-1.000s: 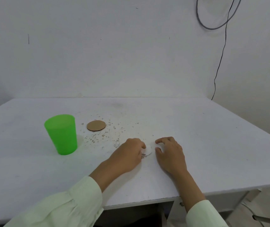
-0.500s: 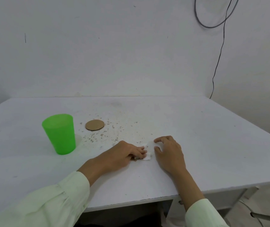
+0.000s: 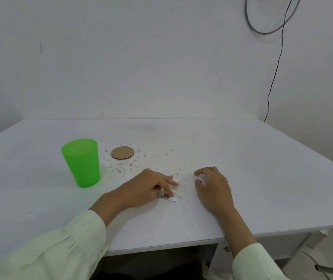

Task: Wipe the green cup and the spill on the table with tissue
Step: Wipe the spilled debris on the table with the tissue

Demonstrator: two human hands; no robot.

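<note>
A green plastic cup (image 3: 81,162) stands upright on the left part of the white table (image 3: 242,178). Brownish specks of spill (image 3: 141,160) are scattered between the cup and my hands. My left hand (image 3: 151,185) presses a small crumpled white tissue (image 3: 174,191) flat on the table, with only the tissue's right edge showing under my fingers. A hand's width to the right, my right hand (image 3: 214,186) rests palm down on the table, fingers slightly spread, holding nothing.
A round cardboard disc (image 3: 122,152) lies just right of the cup, behind the specks. The table meets a white wall at the back. A black cable (image 3: 273,77) hangs down the wall at the right. The table's front edge runs below my forearms.
My left hand has slid left with the tissue, away from my right hand, opening a gap between the two. My right hand has stayed in place.
</note>
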